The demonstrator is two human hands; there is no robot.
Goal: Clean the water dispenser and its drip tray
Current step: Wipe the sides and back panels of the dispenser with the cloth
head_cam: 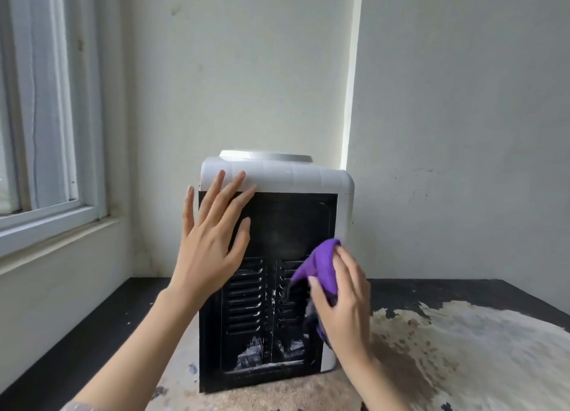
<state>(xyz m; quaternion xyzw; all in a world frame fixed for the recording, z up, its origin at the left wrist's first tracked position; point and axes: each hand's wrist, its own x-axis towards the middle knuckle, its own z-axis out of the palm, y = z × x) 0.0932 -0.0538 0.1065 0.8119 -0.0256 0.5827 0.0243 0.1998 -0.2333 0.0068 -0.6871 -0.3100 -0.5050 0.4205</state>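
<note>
The scene is backed by a pale wall [246, 71], with a window [46, 117] set at the left. Below it, a dark counter [92, 333] is seen, its surface worn and peeled to a mottled pale patch [462, 349] at the right. The water dispenser [308, 176] is stood upright on the counter, near the wall, with its back turned to the camera — a white casing around a black rear panel [293, 222]. Rows of vent slots [246, 299] are cut in the lower half of that panel, and whitish smears [253, 353] are visible near its bottom edge. A round collar [265, 156] is set on the top.

The left hand [212, 244] is laid flat against the upper left of the panel, fingers straight and spread, the tips reaching onto the white top edge; nothing is held in its grip. A purple cloth [324, 265] is bunched in the grip of the right hand [342, 312] — fingers curled round it — and is held against the right side of the vent slots.
</note>
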